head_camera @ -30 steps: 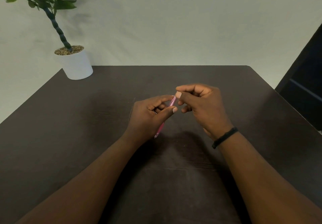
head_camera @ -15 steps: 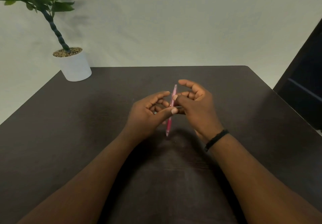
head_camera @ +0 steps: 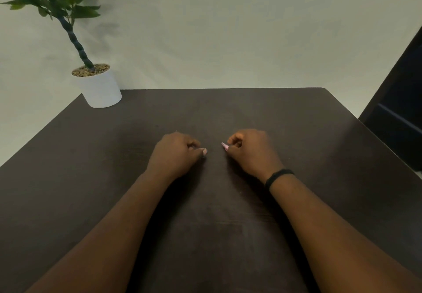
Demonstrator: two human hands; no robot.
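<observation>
My two hands rest apart on the dark table (head_camera: 228,224), both with fingers curled into fists. My right hand (head_camera: 251,153) grips a pink pen (head_camera: 225,146). Only the pen's short pink end sticks out toward the left, and the rest is hidden in the fist. My left hand (head_camera: 175,153) is curled with the thumb pressed against the forefinger. A thin pale sliver (head_camera: 194,147) shows between its fingers, and I cannot tell what it is. A gap of bare table separates the two hands. A black band (head_camera: 277,176) circles my right wrist.
A white pot (head_camera: 100,89) with a green plant stands at the table's far left corner. A dark piece of furniture (head_camera: 402,110) stands off the table's right edge. A pale wall lies behind the table.
My hands were together at the pen, held above the table. They have pulled apart sideways and lowered, and the long pink pen no longer spans between them.
</observation>
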